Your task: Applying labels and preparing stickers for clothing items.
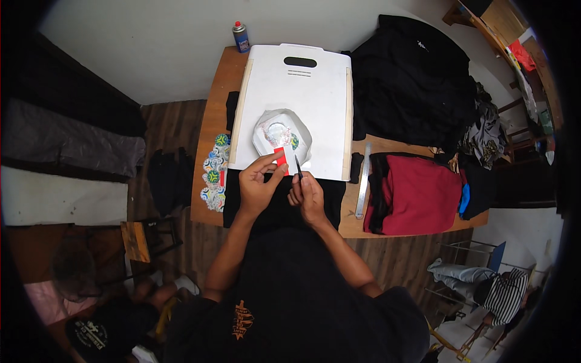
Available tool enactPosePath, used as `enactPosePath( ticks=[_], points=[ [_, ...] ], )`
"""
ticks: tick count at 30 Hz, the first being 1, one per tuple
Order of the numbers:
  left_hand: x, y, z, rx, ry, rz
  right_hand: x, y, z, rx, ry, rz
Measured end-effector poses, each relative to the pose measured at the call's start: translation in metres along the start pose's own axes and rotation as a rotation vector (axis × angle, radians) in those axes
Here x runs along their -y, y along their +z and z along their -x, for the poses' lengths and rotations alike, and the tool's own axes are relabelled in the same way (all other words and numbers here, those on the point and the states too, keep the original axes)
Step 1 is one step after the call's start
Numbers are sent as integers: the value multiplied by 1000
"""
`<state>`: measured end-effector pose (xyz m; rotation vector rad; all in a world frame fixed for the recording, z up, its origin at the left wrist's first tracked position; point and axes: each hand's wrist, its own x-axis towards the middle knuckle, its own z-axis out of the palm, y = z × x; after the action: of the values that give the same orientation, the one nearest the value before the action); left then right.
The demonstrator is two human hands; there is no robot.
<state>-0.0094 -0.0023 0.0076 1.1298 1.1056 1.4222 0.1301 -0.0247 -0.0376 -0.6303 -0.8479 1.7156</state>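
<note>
My left hand (257, 181) pinches a small red-and-white strip (279, 154) over the lower part of a white board (321, 97). My right hand (310, 196) is closed on a slim dark-handled tool (299, 170), its tip just right of the strip. Behind both hands a crumpled white hexagonal container or bag (260, 130) lies on the board, holding clear and patterned scraps. Black fabric (281, 202) hangs below the board. A column of round patterned stickers (212, 175) lies along its left side.
The wooden table (221, 72) also holds a spray can (241, 36), black garments (411, 91), a metal ruler (363, 181) and folded maroon fabric (414, 193). A wooden stool (136, 239) stands lower left. Two people (97, 323) (502, 290) are at the lower left and right.
</note>
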Motion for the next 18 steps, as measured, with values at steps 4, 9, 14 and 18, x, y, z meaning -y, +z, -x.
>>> enactPosePath(
  ticks=[4, 9, 14, 18],
  points=[
    [-1, 1, 1, 10, 0, 3, -2, 1, 0, -15, 1, 13],
    [-4, 2, 1, 15, 17, 8, -1, 0, -1, -42, 14, -8],
    [-5, 3, -1, 34, 33, 1, 2, -1, -3, -3, 3, -6],
    [-3, 3, 0, 34, 49, -15, 0, -4, -4, -36, 27, 6]
  ],
)
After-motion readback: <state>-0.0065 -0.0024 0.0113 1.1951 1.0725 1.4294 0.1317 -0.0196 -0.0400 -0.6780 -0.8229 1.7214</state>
